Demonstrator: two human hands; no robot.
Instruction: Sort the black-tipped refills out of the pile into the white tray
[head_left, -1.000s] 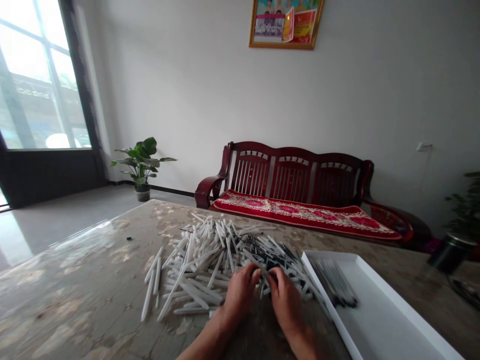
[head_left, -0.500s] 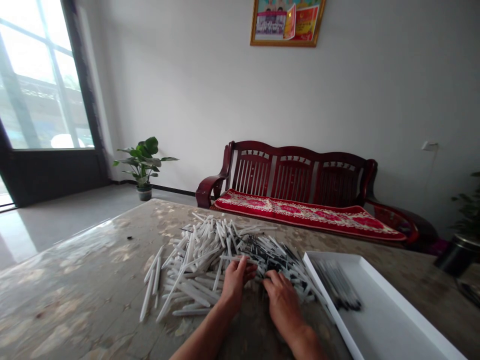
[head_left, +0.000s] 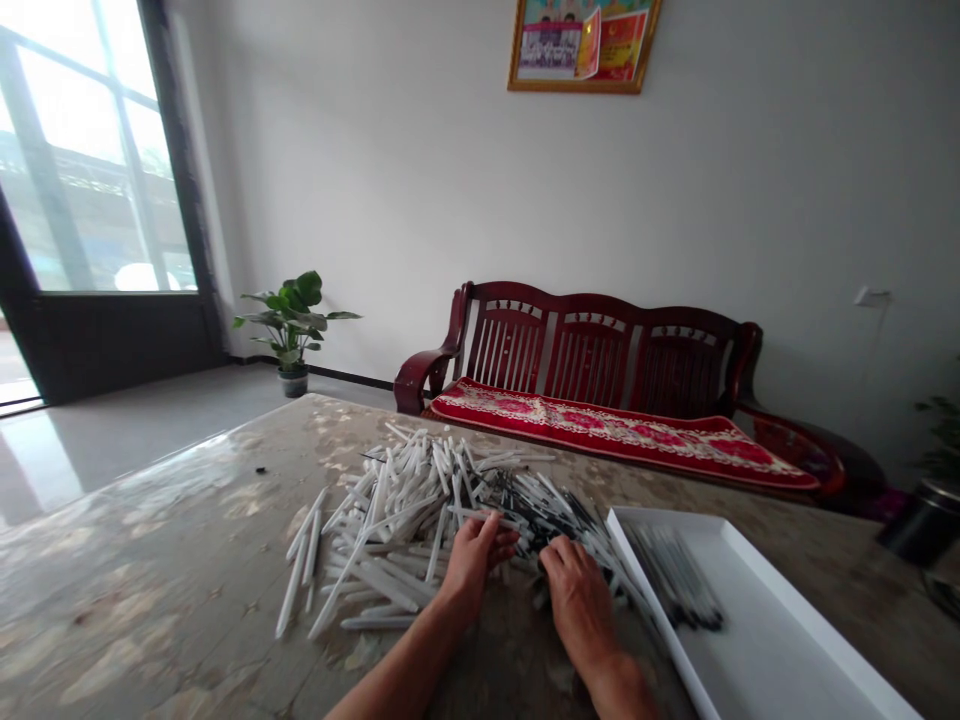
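A heap of slim white pen barrels (head_left: 397,500) lies on the table, with thinner dark and grey pieces (head_left: 540,497) mixed in on its right side. At the near edge of the heap, my left hand (head_left: 480,560) pinches one white pen barrel (head_left: 478,514) between thumb and fingers, the barrel lying roughly level. My right hand (head_left: 579,592) is just to the right, palm down over the dark pieces. Its fingers are curled together, and whatever they hold is hidden. Inside the white tray (head_left: 795,595) at the right is a row of translucent pens (head_left: 679,575) with black ends.
The table (head_left: 202,590) has a patterned, shiny cover, with a small black piece (head_left: 260,469) on its left part. Behind it stands a dark red wooden bench (head_left: 585,345). A potted plant (head_left: 292,320) is on the floor at left, and a black container (head_left: 919,520) at far right.
My right hand has shifted a little to the right, away from my left hand. The left hand keeps its pinch on the barrel. The whole view has moved slightly.
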